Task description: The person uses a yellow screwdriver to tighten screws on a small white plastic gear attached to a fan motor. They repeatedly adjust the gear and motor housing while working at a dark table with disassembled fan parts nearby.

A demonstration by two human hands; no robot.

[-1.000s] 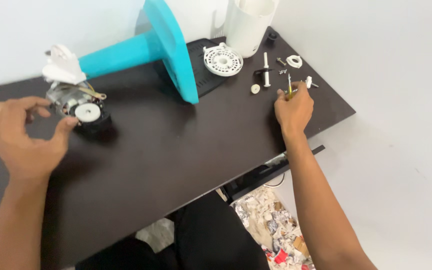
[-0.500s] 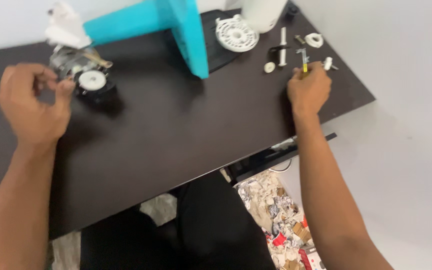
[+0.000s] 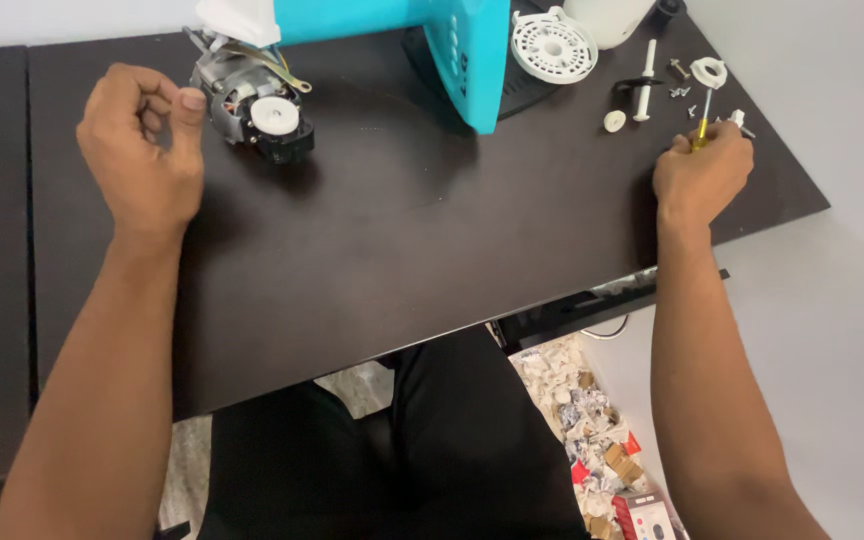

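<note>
My left hand [image 3: 142, 150] hovers over the dark table [image 3: 402, 230] at the left, fingers curled, thumb and forefinger pinched; whether something tiny sits between them is unclear. Just right of it lies a small electric motor [image 3: 250, 100] with a white round gear on top and loose wires. My right hand [image 3: 702, 172] rests near the table's right edge, closed around a screwdriver [image 3: 700, 125] with a yellow handle, its shaft pointing away from me. A turquoise appliance housing [image 3: 462, 50] stands at the back middle.
A white round slotted disc [image 3: 554, 45], a white rod [image 3: 644, 80], a small white cap [image 3: 614, 121], a white ring [image 3: 709, 70] and loose screws [image 3: 680, 90] lie at the back right. A white container [image 3: 612, 18] stands behind. Torn paper scraps [image 3: 592, 420] litter the floor.
The view has tilted down and shifted, so everything sits higher in frame. My left hand has drawn slightly away from the motor. My right hand keeps its grip on the screwdriver.
</note>
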